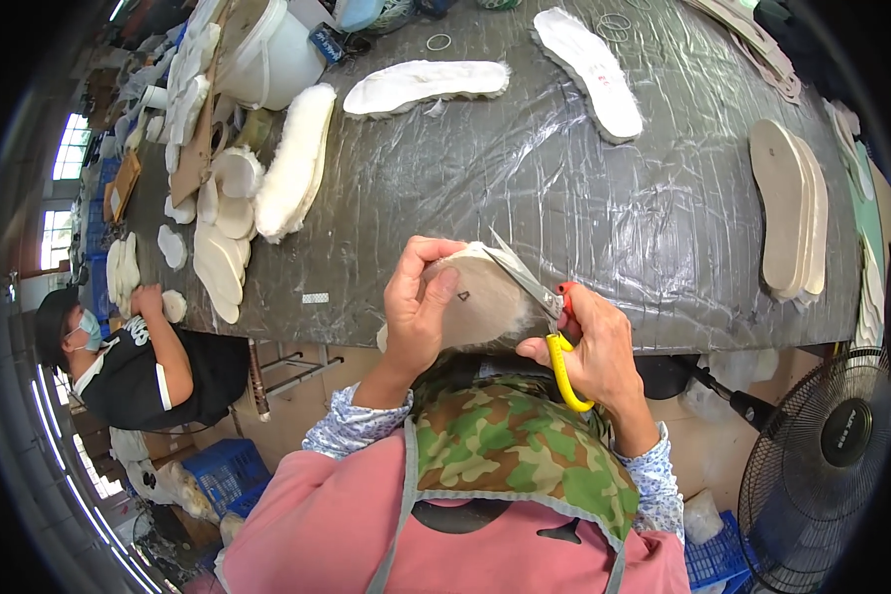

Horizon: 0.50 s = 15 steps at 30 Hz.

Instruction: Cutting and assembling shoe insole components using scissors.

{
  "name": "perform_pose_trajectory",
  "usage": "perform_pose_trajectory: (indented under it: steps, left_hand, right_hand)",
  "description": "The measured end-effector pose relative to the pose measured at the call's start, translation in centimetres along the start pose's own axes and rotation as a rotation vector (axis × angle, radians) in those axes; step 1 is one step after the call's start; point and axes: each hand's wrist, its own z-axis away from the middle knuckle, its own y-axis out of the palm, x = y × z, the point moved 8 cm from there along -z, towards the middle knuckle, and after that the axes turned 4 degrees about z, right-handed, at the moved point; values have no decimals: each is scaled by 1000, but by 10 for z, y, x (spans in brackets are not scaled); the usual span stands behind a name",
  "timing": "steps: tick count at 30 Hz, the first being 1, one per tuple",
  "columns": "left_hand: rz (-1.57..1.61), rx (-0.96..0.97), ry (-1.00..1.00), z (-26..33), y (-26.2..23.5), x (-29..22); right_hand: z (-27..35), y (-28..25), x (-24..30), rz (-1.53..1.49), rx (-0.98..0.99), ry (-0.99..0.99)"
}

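Note:
My left hand (418,302) grips a beige insole (480,302) with white fluff along its edge, thumb on top and fingers beneath. The insole is tilted above the table's near edge. In my right hand (599,346) is a pair of scissors (561,371) with yellow and red handles. Their blades stand apart and lie along the insole's upper right edge; whether they touch the fluff I cannot tell. Farther off on the table lie a white fleece insole (426,87) and another pale insole (589,74).
The table (445,188) has a dark, wrinkled plastic cover. Stacked beige insoles (790,213) lie at right, fluffy white ones (295,163) at left beside a white bucket (267,59). A black fan (822,465) stands at lower right. A masked person (148,346) works at the left end.

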Motion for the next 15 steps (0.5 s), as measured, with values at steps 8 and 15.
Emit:
perform_pose_trajectory:
  steps: [8, 15]
  left_hand:
    - [-38, -18, 38, -3, -3, -7]
    - [-189, -9, 38, -2, -2, -9]
  right_hand:
    - [2, 1, -8, 6, -55, -45]
    - [-3, 0, -9, -1, -18, -46]
